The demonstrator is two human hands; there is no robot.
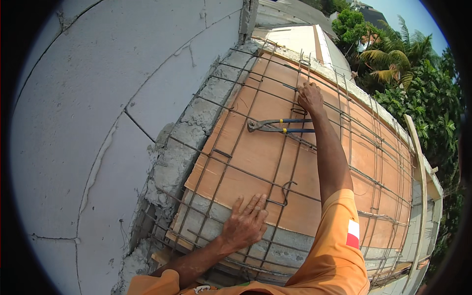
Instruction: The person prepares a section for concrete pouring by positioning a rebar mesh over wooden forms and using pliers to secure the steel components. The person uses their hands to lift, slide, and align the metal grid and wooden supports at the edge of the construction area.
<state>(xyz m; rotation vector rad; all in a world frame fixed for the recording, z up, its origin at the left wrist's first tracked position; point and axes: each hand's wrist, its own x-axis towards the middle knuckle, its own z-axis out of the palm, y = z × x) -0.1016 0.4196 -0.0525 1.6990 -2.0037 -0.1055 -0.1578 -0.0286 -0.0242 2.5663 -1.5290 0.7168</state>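
A grid of thin steel reinforcing bars [241,172] lies over an orange-brown plywood sheet [246,142]. My left hand [246,223] rests flat on the near part of the grid, fingers stretched out and fingertips close to a bent steel bar [286,192]. Farther off, my right hand [310,98] is closed at a bar crossing, its fingers curled around a reinforcing bar; the fingers partly hide what is gripped. Below that hand, pincers [268,125] with blue and yellow handles lie across the bars, their handle ends hidden behind my right forearm.
A pale block wall [113,98] rises at the left, with rough concrete [182,142] along its foot. A light wooden board [418,162] stands by the right edge of the plywood. Green trees [418,93] and roofs [295,39] lie beyond.
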